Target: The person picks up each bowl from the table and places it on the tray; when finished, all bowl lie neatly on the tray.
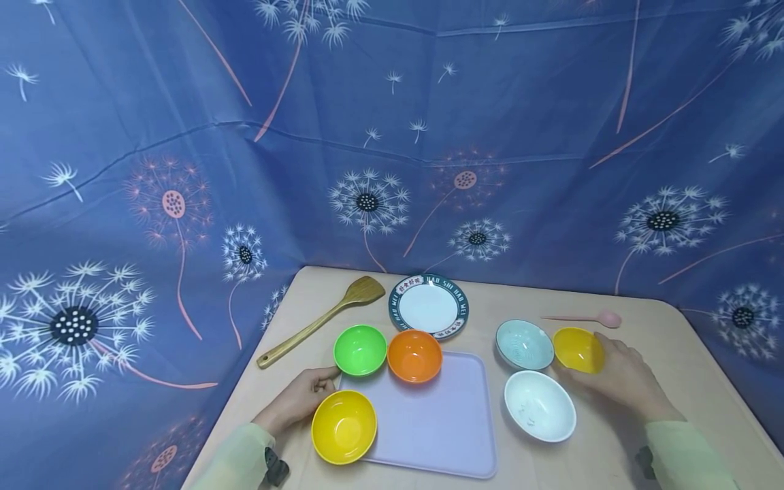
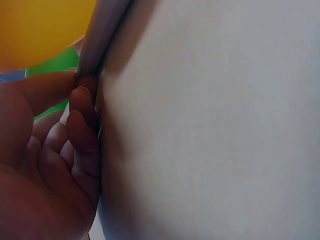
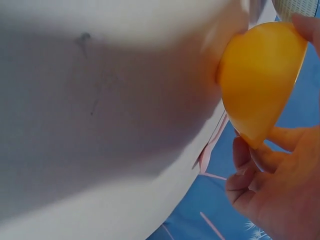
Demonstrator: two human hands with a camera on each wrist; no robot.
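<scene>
My left hand (image 1: 303, 398) grips the left edge of a lavender tray (image 1: 441, 422); in the left wrist view its fingers (image 2: 82, 120) curl against the tray's rim (image 2: 95, 50). A large yellow bowl (image 1: 343, 427) sits on the tray's near left corner, right beside that hand. My right hand (image 1: 618, 378) holds a small yellow bowl (image 1: 576, 348) tilted on its side, right of the tray. In the right wrist view the fingers (image 3: 250, 175) wrap that bowl's (image 3: 260, 80) rim from below.
A green bowl (image 1: 360, 349) and an orange bowl (image 1: 414, 354) stand at the tray's far edge. A teal bowl (image 1: 523, 344) and a white bowl (image 1: 539, 405) sit right of it. Behind lie a plate (image 1: 429, 306), a wooden spatula (image 1: 324, 316) and a pink spoon (image 1: 588, 318).
</scene>
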